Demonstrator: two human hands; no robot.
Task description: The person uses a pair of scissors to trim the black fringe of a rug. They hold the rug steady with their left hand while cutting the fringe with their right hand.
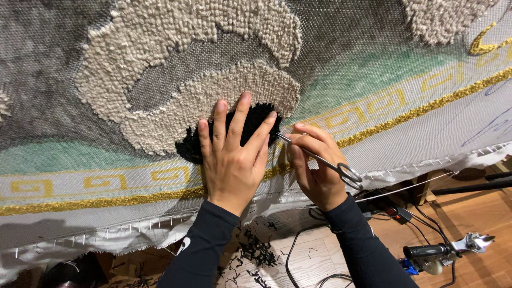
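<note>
I am looking down at a large stretched backing cloth (373, 106), and I am placing everything against its black tufted patch (250, 125). Cream loop pile (176, 96) is curling above and around that patch; a gold yarn border (426, 109) is running below it and off to the right. My left hand (232, 160) is lying flat on the patch, fingers (238, 114) spread and pressing the pile down. My right hand (314, 168) is sitting just right of the patch, fingers pinching a pair of slim metal scissors (320, 160) along the shank, tips touching the patch's right edge. I cannot tell whether the blades are parted. Black yarn clippings (258, 250) are lying on the wooden floor (480, 213) below the patch, near a black cable (298, 250).

I judge the tips could nick my left fingers or snip neighbouring cream loops, since they are working so close. No containers are showing.
</note>
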